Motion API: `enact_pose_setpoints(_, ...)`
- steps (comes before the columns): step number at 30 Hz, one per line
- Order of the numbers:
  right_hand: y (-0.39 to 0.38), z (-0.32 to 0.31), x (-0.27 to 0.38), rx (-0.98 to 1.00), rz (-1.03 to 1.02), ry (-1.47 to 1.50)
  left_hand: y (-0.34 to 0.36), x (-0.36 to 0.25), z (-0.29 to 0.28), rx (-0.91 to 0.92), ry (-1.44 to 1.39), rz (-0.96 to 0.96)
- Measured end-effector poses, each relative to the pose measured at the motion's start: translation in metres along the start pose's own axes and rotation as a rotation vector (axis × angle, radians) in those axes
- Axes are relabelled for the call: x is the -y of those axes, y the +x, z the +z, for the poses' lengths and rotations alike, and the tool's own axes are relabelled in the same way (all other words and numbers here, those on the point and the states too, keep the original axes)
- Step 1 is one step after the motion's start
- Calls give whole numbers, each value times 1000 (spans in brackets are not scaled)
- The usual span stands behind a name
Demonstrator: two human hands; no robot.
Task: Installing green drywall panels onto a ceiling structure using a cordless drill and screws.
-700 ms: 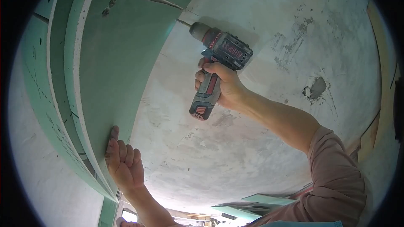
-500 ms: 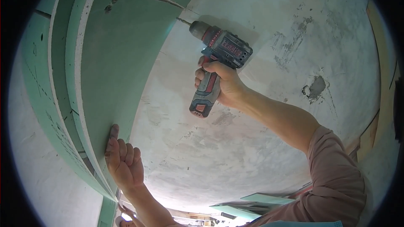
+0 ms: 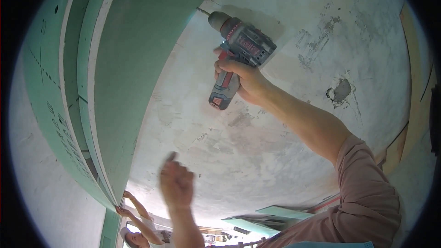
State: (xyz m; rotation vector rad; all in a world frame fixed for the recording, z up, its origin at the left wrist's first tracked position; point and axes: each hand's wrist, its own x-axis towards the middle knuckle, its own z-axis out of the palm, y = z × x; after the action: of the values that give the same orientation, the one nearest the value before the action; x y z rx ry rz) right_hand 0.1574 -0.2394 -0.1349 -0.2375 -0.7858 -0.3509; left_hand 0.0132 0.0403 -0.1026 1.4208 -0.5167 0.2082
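My right hand grips a grey, black and red cordless drill raised overhead, its bit pointing left at the green board near a crack by the board's edge; whether the tip touches is unclear. My left hand is blurred by motion below the drill, in front of the pale plastered ceiling and apart from the green board. Its fingers look bent, with one pointing up, but whether it holds anything cannot be made out.
A co-worker at lower left reaches both hands up to the board's far end. More green sheets show at the bottom. Layered board strips run along the left, a patched hole marks the plaster, and wooden boards line the right rim.
My left hand has left the green board and moved right and down. The drill sits slightly higher in view. The co-worker's arms have come into sight at lower left, raised to the board.
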Motion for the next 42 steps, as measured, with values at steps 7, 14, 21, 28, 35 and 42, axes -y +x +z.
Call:
enact_pose_setpoints(7,-35,-14,17,89,55,-192,-103,221,-44,-371,-635,-783)
enact_pose_setpoints(14,-228,-108,35,143,599,-506,-233,381,-36,-298,-300,-841)
enact_pose_setpoints(21,-378,-185,83,38,1226,-947,-260,359,34,-527,-833,-1046)
enact_pose_setpoints(28,-389,-173,108,-121,1472,-922,-318,325,51,-629,-875,-1127)
enact_pose_setpoints(35,-360,-146,92,28,1441,-1160,-259,346,12,-546,-898,-973)
enact_pose_setpoints(42,-390,-142,49,-31,1307,-1179,-157,359,-30,-292,-746,-814)
